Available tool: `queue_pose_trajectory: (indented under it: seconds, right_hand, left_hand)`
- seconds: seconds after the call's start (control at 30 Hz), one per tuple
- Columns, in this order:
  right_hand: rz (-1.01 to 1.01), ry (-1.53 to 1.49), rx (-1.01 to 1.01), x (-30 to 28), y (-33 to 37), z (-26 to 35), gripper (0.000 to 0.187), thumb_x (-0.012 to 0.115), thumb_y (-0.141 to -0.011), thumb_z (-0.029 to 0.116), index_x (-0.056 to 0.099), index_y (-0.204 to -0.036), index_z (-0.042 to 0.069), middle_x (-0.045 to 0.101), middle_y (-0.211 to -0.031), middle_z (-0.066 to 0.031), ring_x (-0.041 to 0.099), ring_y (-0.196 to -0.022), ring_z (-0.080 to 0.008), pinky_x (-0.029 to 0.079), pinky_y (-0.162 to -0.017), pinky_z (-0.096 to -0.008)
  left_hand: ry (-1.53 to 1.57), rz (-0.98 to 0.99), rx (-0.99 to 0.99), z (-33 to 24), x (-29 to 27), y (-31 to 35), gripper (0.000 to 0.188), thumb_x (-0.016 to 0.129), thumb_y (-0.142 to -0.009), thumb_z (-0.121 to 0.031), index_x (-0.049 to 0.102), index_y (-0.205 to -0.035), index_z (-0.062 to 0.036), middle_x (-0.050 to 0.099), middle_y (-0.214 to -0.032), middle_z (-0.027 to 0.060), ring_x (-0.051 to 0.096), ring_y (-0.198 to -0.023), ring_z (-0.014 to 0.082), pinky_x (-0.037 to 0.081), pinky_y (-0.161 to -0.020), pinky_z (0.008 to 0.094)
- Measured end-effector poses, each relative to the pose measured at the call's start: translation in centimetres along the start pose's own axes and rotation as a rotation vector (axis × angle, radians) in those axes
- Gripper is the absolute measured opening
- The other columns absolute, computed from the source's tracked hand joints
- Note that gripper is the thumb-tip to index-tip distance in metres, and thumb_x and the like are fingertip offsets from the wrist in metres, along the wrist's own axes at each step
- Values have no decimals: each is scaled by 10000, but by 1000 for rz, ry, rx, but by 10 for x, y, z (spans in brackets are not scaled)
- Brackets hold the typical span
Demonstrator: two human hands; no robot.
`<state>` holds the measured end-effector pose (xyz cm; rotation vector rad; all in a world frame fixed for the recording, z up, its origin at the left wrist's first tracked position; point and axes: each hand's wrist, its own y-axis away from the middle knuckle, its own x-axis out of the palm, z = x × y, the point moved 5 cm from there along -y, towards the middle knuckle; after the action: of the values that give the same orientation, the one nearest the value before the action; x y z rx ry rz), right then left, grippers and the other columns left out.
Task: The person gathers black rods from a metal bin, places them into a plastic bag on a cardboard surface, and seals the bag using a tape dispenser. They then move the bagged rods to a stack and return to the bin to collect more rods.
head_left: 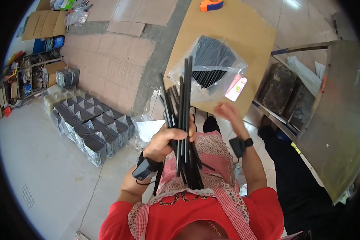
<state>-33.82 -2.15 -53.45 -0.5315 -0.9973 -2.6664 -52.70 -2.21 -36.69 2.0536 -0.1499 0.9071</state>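
Note:
My left hand (166, 140) grips a bundle of long thin black strips (183, 120), held upright over my lap; their lower ends fan out against my patterned apron. My right hand (228, 112) hovers blurred, fingers apart and empty, just below a clear plastic bag of black strips (212, 66). That bag lies on a brown cardboard-topped table (244, 28) in front of me. Both wrists wear small black devices.
An orange tape dispenser (211, 5) sits at the table's far edge. Rows of bagged black bundles (90, 122) stand on the floor at left. A metal shelf unit (328, 116) with dark blocks stands at right. Cardboard sheets and boxes lie further back on the left.

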Motion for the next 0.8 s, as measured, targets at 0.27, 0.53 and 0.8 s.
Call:
queue_pose_trajectory:
  seconds: [0.27,0.53,0.8]
  right_hand:
    - [643,-438,151,172,132,105,824,594,-730,578,336,-1282,23,533,-1128,-169,587,-928,-201,463,-781,-290]
    - [666,-227,205,203,181,129,743,641,-736,386,299,-1304,52,571,-963,-138,544,-621,-140,428,-547,-225]
    - [566,-178,148,220,192,143,309,513,-868,295,462,-1028,36,447,-613,5,340,-441,-58,265,-400,-203]
  left_hand:
    - [-13,227,185,-51,60,17,439,608,-667,-82,450,-1072,-24,534,-787,88,543,-735,220,457,-756,386]
    - [211,357,301,-101,74,56,405,578,-692,-47,451,-1076,-34,535,-817,80,552,-738,215,470,-767,412]
    - [277,457,437,-162,83,83,345,566,-704,-22,459,-1032,-34,526,-809,74,554,-743,214,473,-765,418]
